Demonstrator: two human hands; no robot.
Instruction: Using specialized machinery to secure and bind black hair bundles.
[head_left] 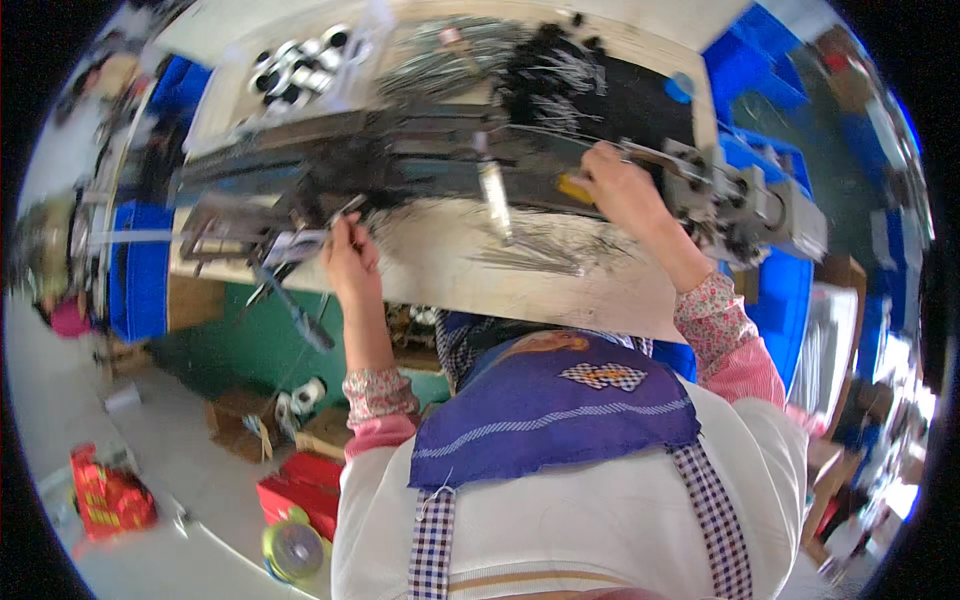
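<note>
My left hand [348, 258] is pinched on a thin metal wire [345, 212] at the left part of a long dark machine [400, 160] lying across a worn wooden workbench [430, 270]. My right hand [622, 186] is closed around a yellow-handled tool [575, 188] near the machine's grey metal head [740, 200]. Loose thin wires [535, 250] lie scattered on the bench between my hands. A metal rod [494, 195] sticks out of the machine toward me.
Black-and-white spools [300, 70] and a heap of wires [450, 55] sit at the back. Blue crates [140, 270] stand left and right [790, 300]. On the floor are cardboard boxes [240, 420], a red box [300, 490], a tape roll [292, 548] and a red bag [110, 495].
</note>
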